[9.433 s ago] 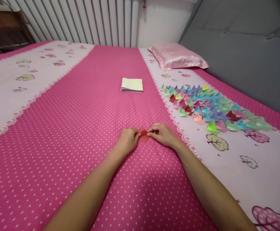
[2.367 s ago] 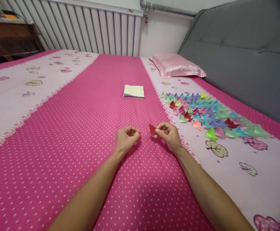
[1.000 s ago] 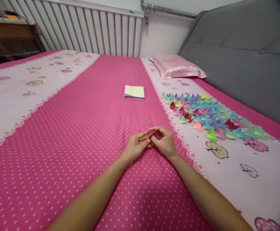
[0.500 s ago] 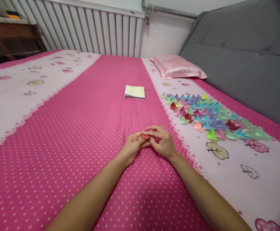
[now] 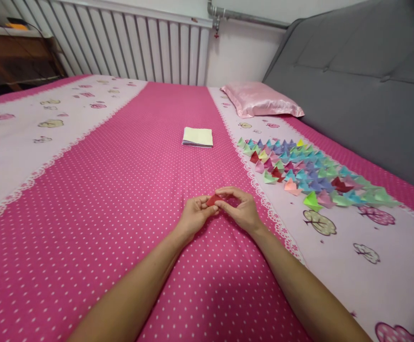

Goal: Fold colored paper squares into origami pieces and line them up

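Observation:
Between my two hands is a small piece of folded red paper (image 5: 213, 200), held just above the pink dotted bedspread (image 5: 128, 190). My left hand (image 5: 195, 213) pinches its left side with thumb and fingers. On the other side, my right hand (image 5: 241, 208) grips the paper between thumb and curled forefinger. Fingers cover part of its edges. Further up the bed lies a stack of square paper sheets (image 5: 197, 137), a pale yellow one on top. To the right stand rows of small folded paper boats (image 5: 303, 173) in many colours.
A pink satin pillow (image 5: 260, 99) lies at the far right, beside a grey padded headboard (image 5: 363, 85). Along the far wall runs a white radiator (image 5: 139, 45) with a grey pipe (image 5: 253, 16). A wooden table (image 5: 22, 57) stands at the far left.
The red paper has been turned in my hands, so more of its face shows as a pointed shape. My thumbs now press on its near side. The view has shifted slightly.

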`<state>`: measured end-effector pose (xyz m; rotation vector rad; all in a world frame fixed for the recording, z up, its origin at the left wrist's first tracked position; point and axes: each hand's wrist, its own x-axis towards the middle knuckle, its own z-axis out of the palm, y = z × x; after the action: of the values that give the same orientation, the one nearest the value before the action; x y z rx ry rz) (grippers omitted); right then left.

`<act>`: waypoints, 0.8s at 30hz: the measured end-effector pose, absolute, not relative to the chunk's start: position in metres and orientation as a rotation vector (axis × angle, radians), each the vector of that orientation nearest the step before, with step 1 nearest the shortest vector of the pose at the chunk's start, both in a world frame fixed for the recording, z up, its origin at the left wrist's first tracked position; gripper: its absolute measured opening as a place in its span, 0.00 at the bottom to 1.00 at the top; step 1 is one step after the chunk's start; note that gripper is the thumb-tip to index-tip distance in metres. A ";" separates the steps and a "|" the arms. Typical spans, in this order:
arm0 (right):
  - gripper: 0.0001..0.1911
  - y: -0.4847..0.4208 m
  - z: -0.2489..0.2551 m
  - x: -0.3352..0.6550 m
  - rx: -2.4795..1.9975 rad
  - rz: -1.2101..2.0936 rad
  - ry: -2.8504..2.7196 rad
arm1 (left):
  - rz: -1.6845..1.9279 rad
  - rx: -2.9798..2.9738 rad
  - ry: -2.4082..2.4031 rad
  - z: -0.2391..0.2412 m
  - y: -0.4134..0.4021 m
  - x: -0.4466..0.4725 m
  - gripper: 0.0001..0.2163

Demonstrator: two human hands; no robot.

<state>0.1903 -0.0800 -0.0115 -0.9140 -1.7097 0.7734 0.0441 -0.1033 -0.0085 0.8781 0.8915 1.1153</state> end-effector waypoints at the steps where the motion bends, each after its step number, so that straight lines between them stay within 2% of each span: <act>1: 0.14 -0.080 -0.012 0.190 -0.936 0.820 -1.674 | 1.102 0.885 0.904 -0.008 -0.103 0.044 0.12; 3: 0.15 -0.081 -0.012 0.190 -0.970 0.895 -1.649 | 1.075 0.888 0.920 -0.009 -0.103 0.044 0.12; 7: 0.08 -0.082 -0.012 0.190 -0.981 0.941 -1.688 | 1.003 0.921 0.958 -0.010 -0.103 0.043 0.11; 24: 0.10 -0.084 -0.011 0.184 -1.004 1.367 -1.309 | 0.889 1.018 0.993 -0.006 -0.107 0.044 0.09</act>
<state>0.1845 -0.0837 -0.0114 -1.0042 -1.3086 1.3665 0.0436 -0.1067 -0.0058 1.0183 0.9934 0.8889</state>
